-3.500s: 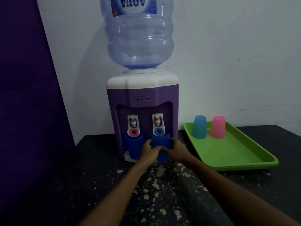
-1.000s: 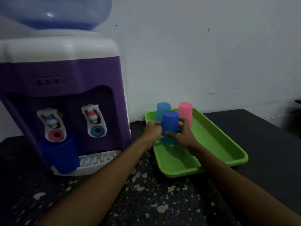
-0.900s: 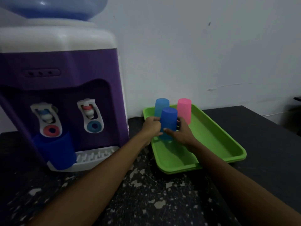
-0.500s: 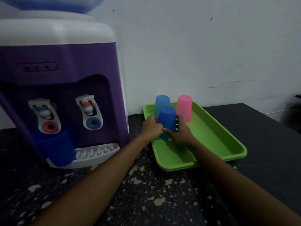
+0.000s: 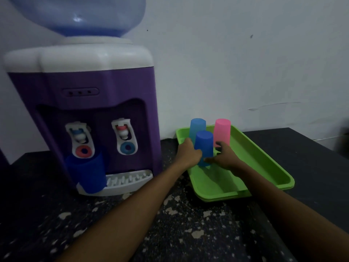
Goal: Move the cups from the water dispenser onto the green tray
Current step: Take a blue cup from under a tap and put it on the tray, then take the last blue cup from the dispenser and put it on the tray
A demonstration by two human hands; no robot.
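A dark blue cup stands upside down in the near-left part of the green tray. My left hand grips its left side, thumb across the front. On the cup's right, my right hand has its fingers spread and off the cup wall, with only the thumb at the base. A second dark blue cup sits upright on the drip grille under the left tap of the purple water dispenser. Behind the held cup, a light blue cup and a pink cup stand upside down on the tray.
The dispenser carries a large blue water bottle and stands against a white wall. The tray lies to its right on a dark speckled counter. The counter's right edge is near the frame's right side.
The dark blue cup went from under the right tap to the tray. Over the last second it settled onto the tray floor, and my right hand's fingers have come off it.
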